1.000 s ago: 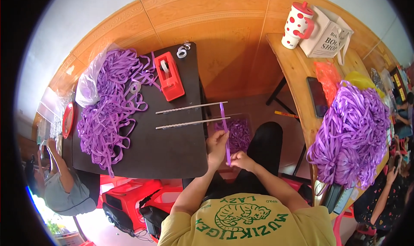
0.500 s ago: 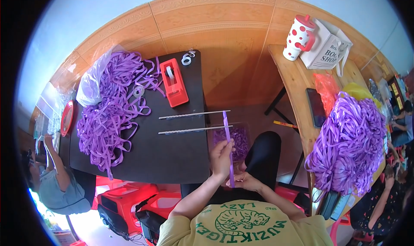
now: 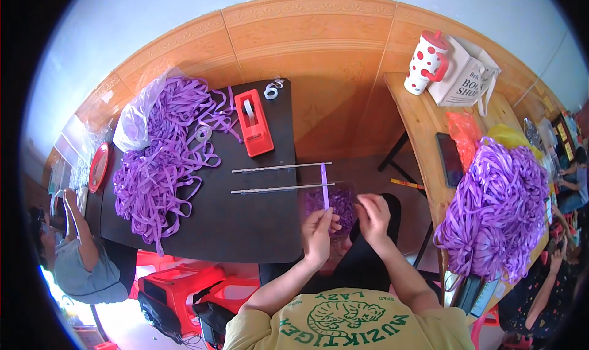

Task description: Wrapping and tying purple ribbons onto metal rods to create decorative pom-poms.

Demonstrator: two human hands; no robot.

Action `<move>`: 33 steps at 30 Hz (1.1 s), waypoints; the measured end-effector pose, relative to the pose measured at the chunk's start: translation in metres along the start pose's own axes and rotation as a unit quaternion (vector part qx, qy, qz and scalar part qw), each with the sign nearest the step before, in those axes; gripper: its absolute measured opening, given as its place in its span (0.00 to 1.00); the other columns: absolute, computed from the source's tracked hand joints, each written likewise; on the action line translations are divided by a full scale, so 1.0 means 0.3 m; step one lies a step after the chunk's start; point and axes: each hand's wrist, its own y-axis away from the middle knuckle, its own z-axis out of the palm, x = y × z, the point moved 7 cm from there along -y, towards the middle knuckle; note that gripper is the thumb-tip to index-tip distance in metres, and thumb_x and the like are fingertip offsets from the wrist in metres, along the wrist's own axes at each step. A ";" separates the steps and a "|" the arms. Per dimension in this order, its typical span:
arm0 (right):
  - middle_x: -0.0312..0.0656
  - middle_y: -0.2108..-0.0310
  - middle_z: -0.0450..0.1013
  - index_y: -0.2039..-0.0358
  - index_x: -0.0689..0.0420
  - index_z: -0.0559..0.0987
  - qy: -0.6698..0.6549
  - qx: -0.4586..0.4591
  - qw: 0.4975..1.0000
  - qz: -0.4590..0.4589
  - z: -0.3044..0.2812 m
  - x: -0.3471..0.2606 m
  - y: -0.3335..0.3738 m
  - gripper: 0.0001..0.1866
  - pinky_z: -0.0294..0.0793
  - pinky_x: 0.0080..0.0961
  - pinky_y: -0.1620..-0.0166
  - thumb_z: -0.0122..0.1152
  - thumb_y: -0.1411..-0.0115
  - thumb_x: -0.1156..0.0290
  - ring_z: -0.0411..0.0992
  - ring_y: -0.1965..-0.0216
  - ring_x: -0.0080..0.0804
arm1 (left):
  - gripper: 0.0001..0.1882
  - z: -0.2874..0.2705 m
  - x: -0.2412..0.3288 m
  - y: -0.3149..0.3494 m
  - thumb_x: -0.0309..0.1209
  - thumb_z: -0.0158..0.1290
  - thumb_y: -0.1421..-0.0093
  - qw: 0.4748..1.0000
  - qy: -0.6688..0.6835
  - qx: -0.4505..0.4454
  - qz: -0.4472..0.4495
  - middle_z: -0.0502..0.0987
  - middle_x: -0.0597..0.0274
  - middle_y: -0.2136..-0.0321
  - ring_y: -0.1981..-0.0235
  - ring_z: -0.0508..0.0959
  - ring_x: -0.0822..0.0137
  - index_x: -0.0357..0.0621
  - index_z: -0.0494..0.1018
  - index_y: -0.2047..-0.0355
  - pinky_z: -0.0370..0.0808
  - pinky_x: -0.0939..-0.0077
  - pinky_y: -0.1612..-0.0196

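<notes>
Dark counter (image 3: 245,227) with purple ribbon heap (image 3: 150,190), red tape dispenser (image 3: 260,142), tape roll (image 3: 270,97), two thin rods (image 3: 276,189)

rocking a yellow tee (image 3: 350,339) | green animal print (image 3: 343,315) | green lettering (image 3: 398,329) curves round print | short sleeves (image 3: 257,322) flank print | black pants (image 3: 353,269)

Tape dispenser (image 3: 254,126), 1: on desk (image 3: 215,233).
Sticks (image 3: 276,188), 2: on desk, in front of dispenser, right ends past desk edge.
Ribbon strip (image 3: 326,198), 1: at those ends, right of and in front of dispenser.
Ribbon heap A (image 3: 147,187): on desk, left of dispenser.
Side table (image 3: 417,107), 1: well right of dispenser, bearing tumbler (image 3: 424,70), bag (image 3: 454,86), phone (image 3: 451,159), ribbon heap B (image 3: 497,209).
</notes>
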 end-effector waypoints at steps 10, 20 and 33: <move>0.43 0.52 0.67 0.58 0.46 0.80 0.068 -0.021 0.958 -0.278 0.093 -0.161 -0.107 0.19 0.64 0.29 0.59 0.61 0.55 0.68 0.70 0.59 0.33 | 0.09 0.012 -0.014 0.044 0.32 0.49 0.36 0.997 0.052 -0.041 -0.030 0.75 0.65 0.76 0.78 0.72 0.77 0.39 0.73 0.67 0.69 0.85 0.72; 0.42 0.52 0.68 0.62 0.48 0.81 0.020 -0.026 0.965 -0.261 0.049 -0.232 -0.133 0.18 0.63 0.29 0.58 0.66 0.58 0.69 0.69 0.58 0.35 | 0.18 0.022 -0.008 0.135 0.35 0.41 0.33 0.983 0.094 -0.125 -0.100 0.75 0.62 0.76 0.77 0.72 0.74 0.34 0.74 0.68 0.70 0.80 0.69; 0.41 0.55 0.71 0.70 0.69 0.77 -0.457 -0.186 0.825 0.275 0.354 0.058 -0.469 0.05 0.68 0.18 0.56 0.53 0.44 0.83 0.69 0.59 0.21 | 0.13 -0.011 -0.095 -0.027 0.34 0.46 0.35 0.997 -0.022 -0.050 -0.052 0.77 0.62 0.70 0.73 0.74 0.76 0.38 0.74 0.59 0.69 0.83 0.68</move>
